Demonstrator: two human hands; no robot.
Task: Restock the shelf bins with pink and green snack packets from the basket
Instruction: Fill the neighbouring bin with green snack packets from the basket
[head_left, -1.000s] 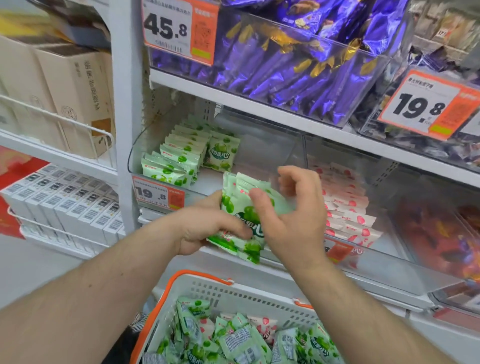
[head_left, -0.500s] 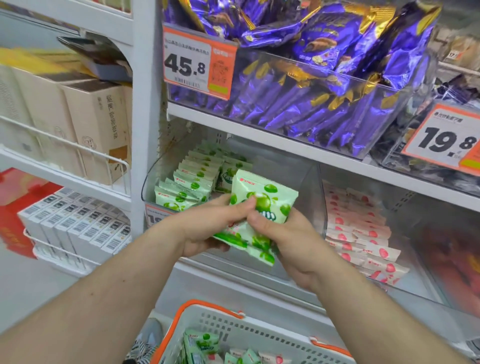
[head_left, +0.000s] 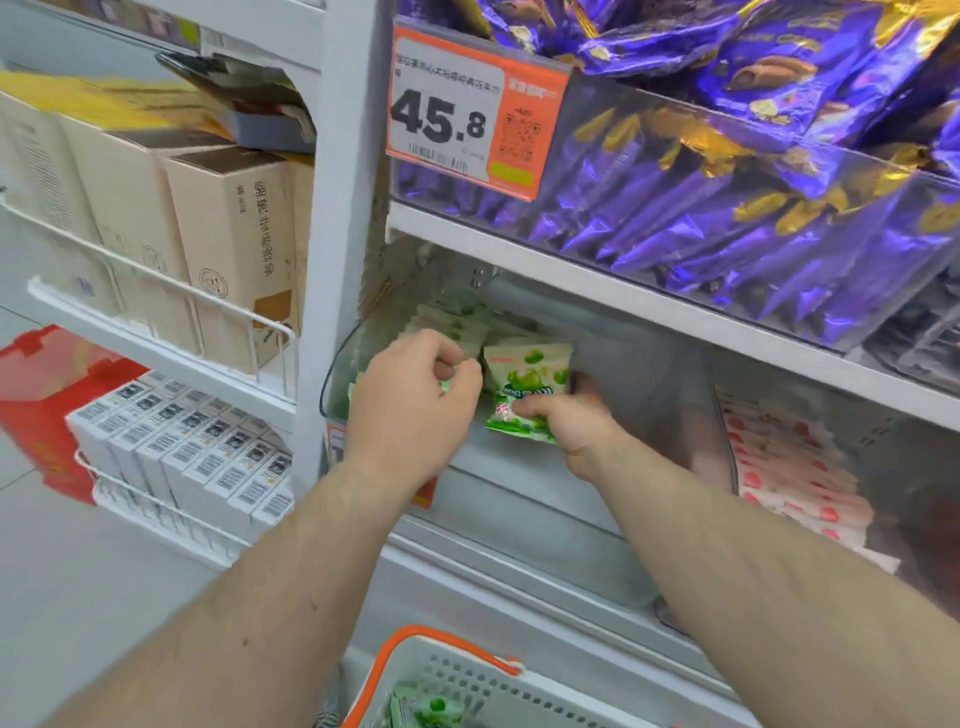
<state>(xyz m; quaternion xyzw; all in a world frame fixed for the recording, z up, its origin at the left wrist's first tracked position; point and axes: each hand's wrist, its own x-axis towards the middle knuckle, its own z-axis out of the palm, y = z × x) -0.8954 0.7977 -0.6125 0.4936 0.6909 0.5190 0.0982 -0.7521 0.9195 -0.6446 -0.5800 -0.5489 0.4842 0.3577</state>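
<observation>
Head view: right hand (head_left: 566, 421) now pinches green packets (head_left: 524, 387) inside the bin's (head_left: 332, 374) left corner; left hand (head_left: 410, 400), fingers curled, steadies the stack; placement nearly done.

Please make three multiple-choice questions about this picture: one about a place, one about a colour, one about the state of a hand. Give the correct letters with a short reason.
1. Where are the pink packets?
A. in the clear bin to the right of the green packets' bin
B. on the top shelf
C. on the floor

2. What colour is the rim of the basket?
A. blue
B. orange
C. black

3. What is the right hand doing?
A. hanging free and holding nothing
B. resting on the price tag
C. gripping a bundle of green packets

Answers: 1 A, they lie stacked behind the clear wall right of the green packets' bin. 2 B, the handle and rim are orange on a white basket. 3 C, its fingers curl round the lower part of the bundle inside the bin.
</observation>
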